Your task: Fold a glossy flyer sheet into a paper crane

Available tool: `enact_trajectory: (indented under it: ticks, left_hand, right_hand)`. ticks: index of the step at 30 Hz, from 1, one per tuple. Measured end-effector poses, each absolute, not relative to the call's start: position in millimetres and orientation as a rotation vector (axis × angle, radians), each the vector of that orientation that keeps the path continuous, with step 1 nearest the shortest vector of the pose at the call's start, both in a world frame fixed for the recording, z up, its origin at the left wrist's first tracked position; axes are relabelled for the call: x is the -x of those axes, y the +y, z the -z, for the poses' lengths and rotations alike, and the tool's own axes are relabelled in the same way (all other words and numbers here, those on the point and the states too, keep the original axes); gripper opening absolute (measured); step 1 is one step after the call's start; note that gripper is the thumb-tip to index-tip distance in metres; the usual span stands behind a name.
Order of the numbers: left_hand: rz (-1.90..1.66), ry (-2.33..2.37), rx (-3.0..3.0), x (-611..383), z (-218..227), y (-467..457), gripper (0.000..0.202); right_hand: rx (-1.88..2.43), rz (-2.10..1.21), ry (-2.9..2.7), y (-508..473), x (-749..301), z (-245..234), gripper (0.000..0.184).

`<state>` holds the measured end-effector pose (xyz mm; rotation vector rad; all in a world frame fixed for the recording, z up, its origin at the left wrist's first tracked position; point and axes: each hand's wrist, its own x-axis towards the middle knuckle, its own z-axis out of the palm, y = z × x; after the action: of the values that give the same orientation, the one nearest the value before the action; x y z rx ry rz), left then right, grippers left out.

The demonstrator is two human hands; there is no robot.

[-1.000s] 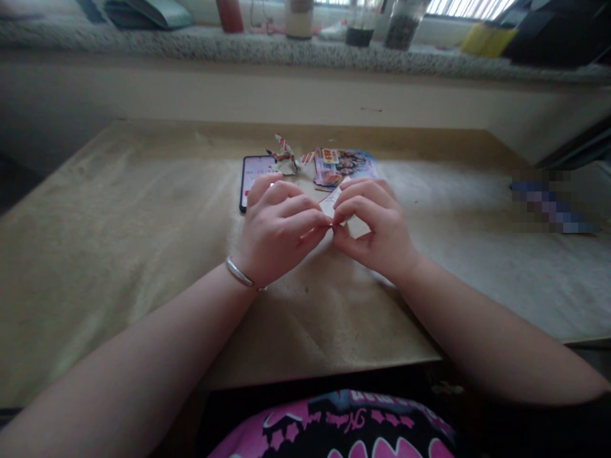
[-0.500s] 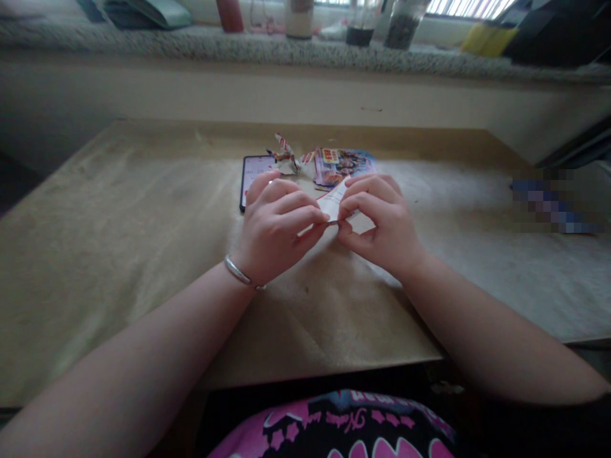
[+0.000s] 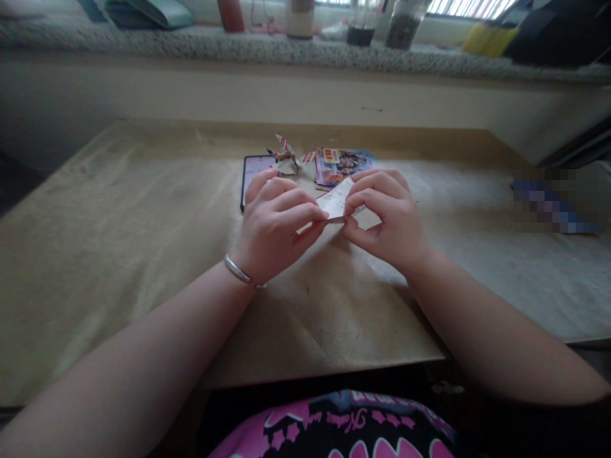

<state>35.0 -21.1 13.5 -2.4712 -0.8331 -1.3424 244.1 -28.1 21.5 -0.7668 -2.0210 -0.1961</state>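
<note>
My left hand and right hand pinch a white paper strip over the counter.

The strip's long axis slants away from me and to the right: its lower end sits between my hands, and its upper end points toward a printed flyer. My left fingers curl together, their tips on the lower end. My right thumb presses there from the other side, while the right fingers curve over the strip's right edge. A phone lies partly under my left fingers, and a folded printed paper stands just beside the flyer. A silver bangle circles my left wrist.
</note>
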Motion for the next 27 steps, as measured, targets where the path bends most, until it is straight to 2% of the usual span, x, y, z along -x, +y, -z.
enact_trajectory:
  ticks: [27]
  left_hand:
    - [1.260, -0.920, 2.447, -35.0, -12.8, -19.4, 0.010]
  right_hand:
    - [0.856, 0.140, -2.034, -28.2, -245.7, -20.1, 0.013]
